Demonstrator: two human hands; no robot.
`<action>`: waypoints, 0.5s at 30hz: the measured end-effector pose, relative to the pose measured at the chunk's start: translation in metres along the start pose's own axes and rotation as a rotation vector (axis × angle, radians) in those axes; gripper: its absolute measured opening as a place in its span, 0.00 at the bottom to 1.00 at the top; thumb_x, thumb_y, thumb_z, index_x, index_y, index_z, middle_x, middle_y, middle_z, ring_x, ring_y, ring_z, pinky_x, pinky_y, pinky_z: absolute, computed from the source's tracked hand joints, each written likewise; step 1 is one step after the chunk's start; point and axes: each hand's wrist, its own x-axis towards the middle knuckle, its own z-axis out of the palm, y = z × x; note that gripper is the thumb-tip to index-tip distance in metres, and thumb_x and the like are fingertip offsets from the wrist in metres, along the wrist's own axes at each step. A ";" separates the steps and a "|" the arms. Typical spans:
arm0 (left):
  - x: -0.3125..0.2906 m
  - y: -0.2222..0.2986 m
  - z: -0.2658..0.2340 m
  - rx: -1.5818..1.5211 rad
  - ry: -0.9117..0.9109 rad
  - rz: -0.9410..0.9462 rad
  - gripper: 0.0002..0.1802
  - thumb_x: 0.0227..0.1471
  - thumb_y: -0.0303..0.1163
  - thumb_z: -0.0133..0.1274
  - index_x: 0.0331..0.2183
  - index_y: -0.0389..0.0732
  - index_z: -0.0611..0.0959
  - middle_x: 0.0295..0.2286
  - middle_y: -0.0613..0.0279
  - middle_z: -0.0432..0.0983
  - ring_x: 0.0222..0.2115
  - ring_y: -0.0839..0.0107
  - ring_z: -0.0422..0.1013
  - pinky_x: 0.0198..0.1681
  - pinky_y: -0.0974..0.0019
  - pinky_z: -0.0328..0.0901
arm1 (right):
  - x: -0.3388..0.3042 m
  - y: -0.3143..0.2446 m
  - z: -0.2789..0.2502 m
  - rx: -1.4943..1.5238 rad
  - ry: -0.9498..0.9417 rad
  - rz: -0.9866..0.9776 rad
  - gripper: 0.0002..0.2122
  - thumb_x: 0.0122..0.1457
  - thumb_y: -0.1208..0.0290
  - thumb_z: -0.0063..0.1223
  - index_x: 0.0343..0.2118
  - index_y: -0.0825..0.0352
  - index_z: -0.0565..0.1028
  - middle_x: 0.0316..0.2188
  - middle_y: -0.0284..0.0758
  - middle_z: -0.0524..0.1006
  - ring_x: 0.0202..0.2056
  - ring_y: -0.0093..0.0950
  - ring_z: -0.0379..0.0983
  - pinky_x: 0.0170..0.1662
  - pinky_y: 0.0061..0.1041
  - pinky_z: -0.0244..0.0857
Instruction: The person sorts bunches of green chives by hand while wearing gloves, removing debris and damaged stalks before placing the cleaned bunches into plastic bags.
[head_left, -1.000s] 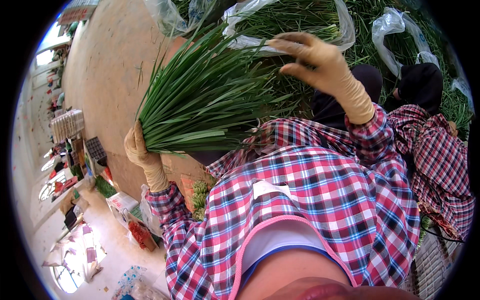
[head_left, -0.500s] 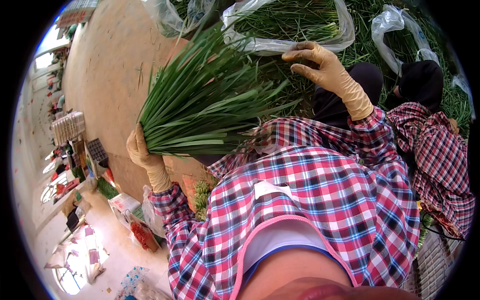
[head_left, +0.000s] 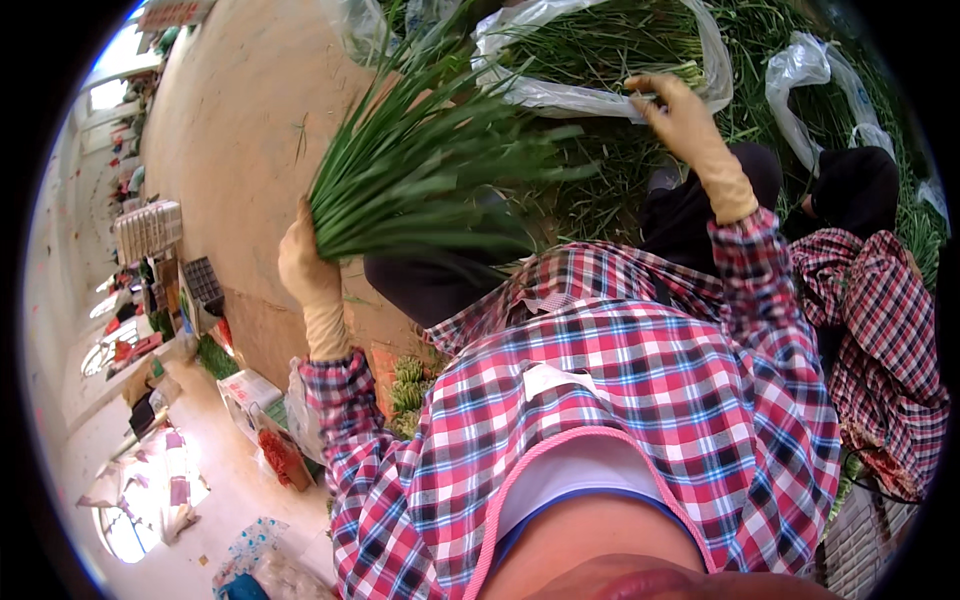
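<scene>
My left hand (head_left: 308,262), in a pale rubber glove, is closed around the gathered end of a bunch of garlic chives (head_left: 420,180). Their long, flat green leaves fan out up and to the right, over my lap and the ground, and the tips are blurred. My right hand (head_left: 690,130), gloved the same way, hovers by the near rim of a clear plastic bag (head_left: 560,98). Its fingers are bent, with a gap between thumb and forefinger, and I see nothing held in it. More cut chives (head_left: 590,50) lie inside that bag.
Loose chives (head_left: 600,190) cover the ground beyond my knees. Another plastic bag (head_left: 800,65) stands at the far right. Small tied bundles (head_left: 408,385) lie beside my left forearm. Beside me on the right sits a person in a checked sleeve (head_left: 880,320). Crates (head_left: 150,232) stand at the left.
The chive bunch and my left hand have shifted up and right, and the leaves have swung. My right hand has moved right, its thumb and forefinger nearer each other. The view has shifted slightly.
</scene>
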 end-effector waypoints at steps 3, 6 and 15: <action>0.025 0.005 0.043 0.245 -0.220 -0.078 0.38 0.43 0.23 0.55 0.59 0.47 0.67 0.26 0.60 0.75 0.27 0.59 0.73 0.27 0.59 0.70 | -0.020 -0.086 0.014 0.592 -0.465 0.150 0.16 0.58 0.63 0.58 0.45 0.66 0.77 0.42 0.40 0.79 0.45 0.30 0.75 0.50 0.28 0.67; 0.074 0.026 0.085 0.382 -0.236 -0.029 0.16 0.56 0.26 0.46 0.47 0.37 0.75 0.20 0.63 0.73 0.20 0.65 0.74 0.18 0.63 0.69 | -0.032 -0.162 0.055 0.979 -1.012 0.170 0.21 0.59 0.68 0.58 0.54 0.68 0.71 0.47 0.42 0.76 0.49 0.28 0.72 0.55 0.26 0.64; 0.084 0.199 0.075 0.025 -0.233 0.020 0.44 0.43 0.31 0.60 0.58 0.26 0.58 0.29 0.56 0.72 0.30 0.61 0.73 0.30 0.62 0.69 | 0.028 -0.121 0.129 2.278 -0.159 0.781 0.17 0.54 0.69 0.58 0.48 0.65 0.74 0.41 0.35 0.78 0.41 0.31 0.76 0.52 0.32 0.68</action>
